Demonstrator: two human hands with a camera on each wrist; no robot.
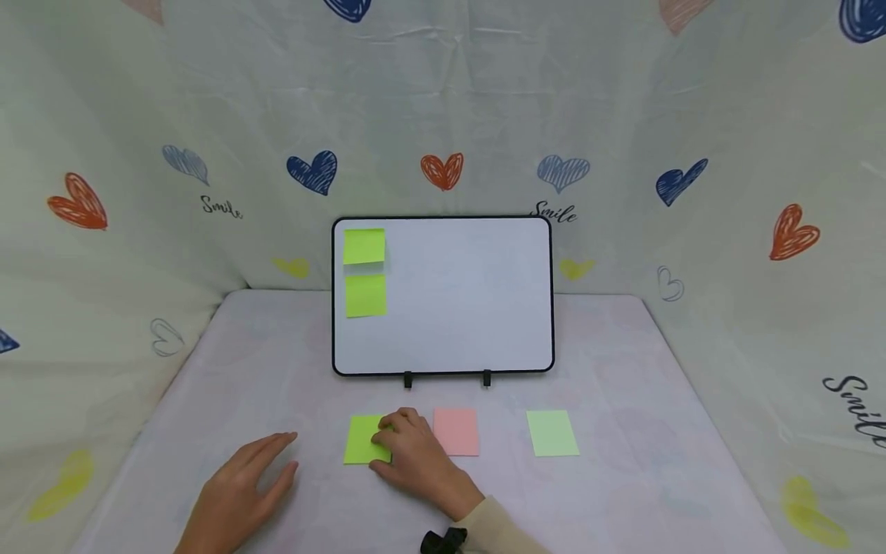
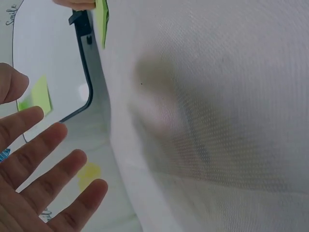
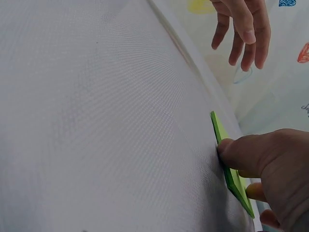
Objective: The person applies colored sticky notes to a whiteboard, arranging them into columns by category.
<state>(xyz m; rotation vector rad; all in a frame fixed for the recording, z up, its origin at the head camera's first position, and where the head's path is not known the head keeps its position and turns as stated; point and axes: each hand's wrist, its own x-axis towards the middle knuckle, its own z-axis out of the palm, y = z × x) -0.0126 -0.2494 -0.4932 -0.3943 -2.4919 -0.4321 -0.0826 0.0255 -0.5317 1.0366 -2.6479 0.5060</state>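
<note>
A yellow-green sticky note pad [image 1: 360,442] lies on the table in front of the whiteboard [image 1: 471,296]. My right hand [image 1: 418,462] covers its right side. Thumb and fingers grip the pad at its edges, with the thumb on the near edge in the right wrist view, where the pad [image 3: 235,190] appears nearly edge-on. To the left, my left hand [image 1: 238,492] is held apart from the pad, fingers extended and nothing in it. Two yellow-green sticky notes, an upper note [image 1: 364,246] and a lower note [image 1: 366,296], are stuck along the board's left side.
Beside my right hand lies a pink sticky note pad [image 1: 458,432], and farther right a pale green one [image 1: 552,433]. Small black feet [image 1: 408,379] support the whiteboard on the cloth-covered table [image 1: 623,369]. A heart-patterned curtain [image 1: 443,92] hangs behind and at both sides.
</note>
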